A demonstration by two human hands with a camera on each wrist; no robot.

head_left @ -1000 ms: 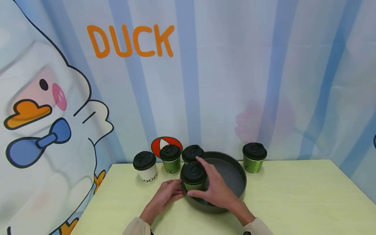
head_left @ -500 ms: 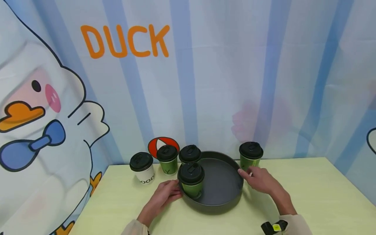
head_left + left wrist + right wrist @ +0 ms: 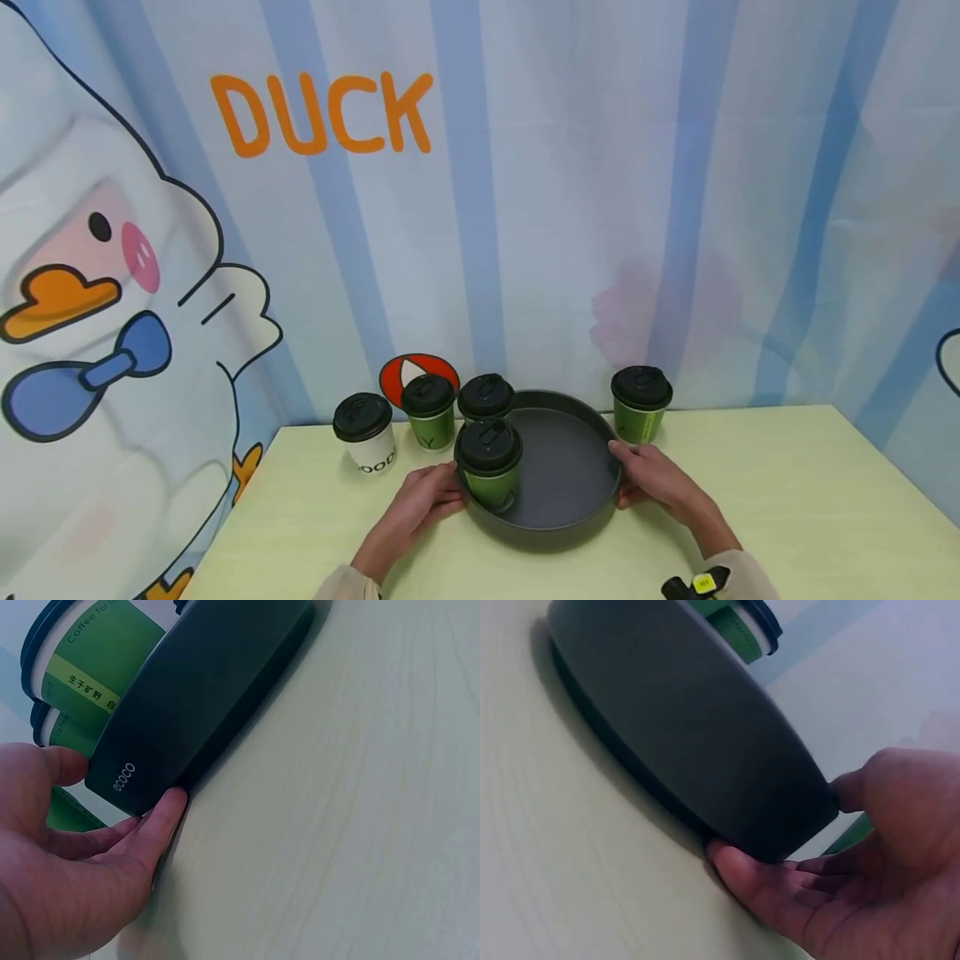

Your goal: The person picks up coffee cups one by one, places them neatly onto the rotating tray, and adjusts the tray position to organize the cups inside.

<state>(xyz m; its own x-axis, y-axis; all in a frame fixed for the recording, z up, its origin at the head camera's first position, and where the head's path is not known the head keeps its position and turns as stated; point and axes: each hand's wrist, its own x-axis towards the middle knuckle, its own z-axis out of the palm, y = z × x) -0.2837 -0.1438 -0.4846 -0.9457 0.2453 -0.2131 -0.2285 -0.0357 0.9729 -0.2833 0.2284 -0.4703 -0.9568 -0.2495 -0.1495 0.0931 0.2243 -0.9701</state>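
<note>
A round dark grey tray (image 3: 566, 467) with a raised rim is held from both sides. My left hand (image 3: 422, 502) grips its left side; in the left wrist view the thumb is at the rim and the fingers (image 3: 166, 814) reach under the bottom edge. On the opposite side my right hand (image 3: 663, 485) holds it the same way, fingertips (image 3: 731, 862) beneath the base. Inside the tray, at the left, stands a green paper cup (image 3: 491, 487) with a black lid. Another green cup (image 3: 486, 398) is just behind it, partly hidden.
Left of the tray stand a white cup (image 3: 367, 442) and a green cup (image 3: 432, 425), both with black lids. One more green cup (image 3: 640, 408) is behind the right hand. A printed curtain (image 3: 555, 208) hangs along the back edge of the pale table (image 3: 787, 500).
My right hand has let go of the green cup in the tray and moved right to the tray's far side, its fingers now tucked underneath. The left hand keeps its place.
</note>
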